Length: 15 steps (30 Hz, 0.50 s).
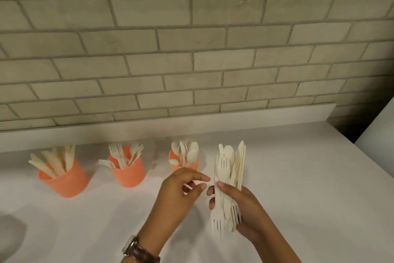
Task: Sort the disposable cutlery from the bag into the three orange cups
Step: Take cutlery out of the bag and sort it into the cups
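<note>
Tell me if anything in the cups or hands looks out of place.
Nothing misplaced: knives fill the left cup, forks the middle cup, spoons the right cup. Only the bundle gripped by the right hand is untidy, with fork tines pointing both up and down.

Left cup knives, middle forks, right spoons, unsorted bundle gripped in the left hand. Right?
Not quite: the head view shows the right hand gripping the bundle; the left hand is only beside it, holding nothing. The rest stands.

Knife cup (66, 181), fork cup (128, 174), spoon cup (183, 163) stand apart; left hand (177, 190) fronts spoon cup; counter (309, 177) open right of cutlery bundle (226, 169).
</note>
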### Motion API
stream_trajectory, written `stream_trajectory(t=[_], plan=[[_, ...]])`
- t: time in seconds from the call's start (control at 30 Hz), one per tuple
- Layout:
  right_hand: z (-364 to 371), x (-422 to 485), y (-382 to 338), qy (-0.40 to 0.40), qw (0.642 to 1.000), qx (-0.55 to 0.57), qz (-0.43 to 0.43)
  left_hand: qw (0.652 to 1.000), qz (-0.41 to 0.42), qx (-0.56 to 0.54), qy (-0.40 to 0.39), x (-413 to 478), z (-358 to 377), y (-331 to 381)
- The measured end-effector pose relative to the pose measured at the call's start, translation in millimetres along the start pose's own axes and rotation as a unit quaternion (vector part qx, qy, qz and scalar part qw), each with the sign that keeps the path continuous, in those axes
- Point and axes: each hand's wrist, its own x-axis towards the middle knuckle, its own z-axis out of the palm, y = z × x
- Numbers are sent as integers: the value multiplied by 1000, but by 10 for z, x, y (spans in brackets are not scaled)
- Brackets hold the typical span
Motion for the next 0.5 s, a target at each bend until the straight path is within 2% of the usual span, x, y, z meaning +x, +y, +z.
stream_trajectory(t=[0.07,0.17,0.27,0.4,0.47,0.5], plan=[[56,16,0,-18,1000,11,17,991,95,87,-22,-79,-37,-81],[106,36,2,-45,998,5,45,945,233,219,-68,-118,-175,-137],[184,35,16,-80,994,26,69,896,314,301,-86,-114,-351,-159],[313,33,53,-107,988,61,93,845,402,345,-68,-115,-534,-198],[359,33,66,-109,988,53,92,843,407,349,-43,-128,-636,-206],[377,39,75,-104,989,51,87,869,373,324,-17,-139,-685,-193]])
